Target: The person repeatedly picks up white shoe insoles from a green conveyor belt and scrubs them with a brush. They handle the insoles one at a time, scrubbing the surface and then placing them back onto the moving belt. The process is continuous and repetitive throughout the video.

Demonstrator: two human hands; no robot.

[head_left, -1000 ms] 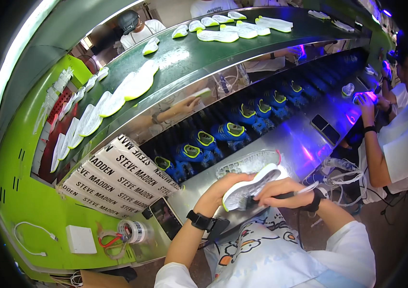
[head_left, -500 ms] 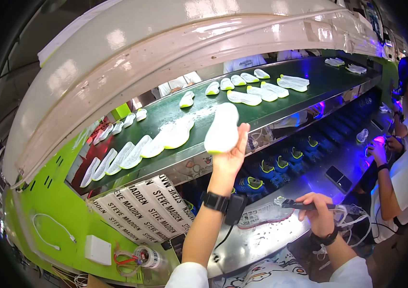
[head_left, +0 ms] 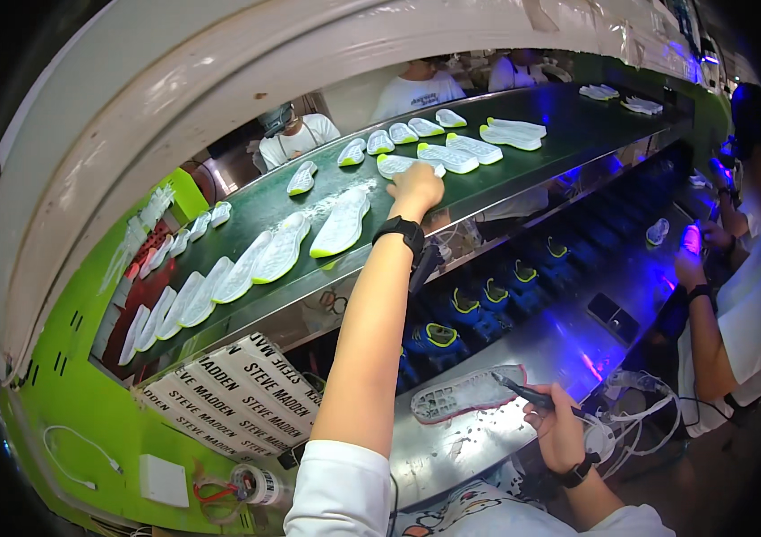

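Note:
My left hand (head_left: 418, 190) reaches over the green conveyor belt (head_left: 309, 199), its fingers closed on the near edge of a white shoe sole (head_left: 405, 166) with a yellow-green rim; the fingertips are partly hidden. Alongside lie similar pale soles (head_left: 447, 158). A large white sole (head_left: 341, 222) rests left of my wrist, at the end of a slanting row. Over the metal bench, my right hand (head_left: 559, 431) grips a dark-handled brush (head_left: 523, 391). Its tip is above or touching a grey outsole (head_left: 454, 399) with a reddish edge; I cannot tell which.
Dark blue shoes (head_left: 441, 336) with yellow-green collars stand below the belt. A black phone-like device (head_left: 613, 319) and white cables (head_left: 640, 421) are at right, near a co-worker (head_left: 729, 331). A tape roll (head_left: 257, 484) sits lower left. The curved pale hood (head_left: 219, 98) hangs overhead.
The white sole raised in my left hand now lies on the belt. That hand has moved farther out to another sole. My right hand has shifted slightly left and down with the brush.

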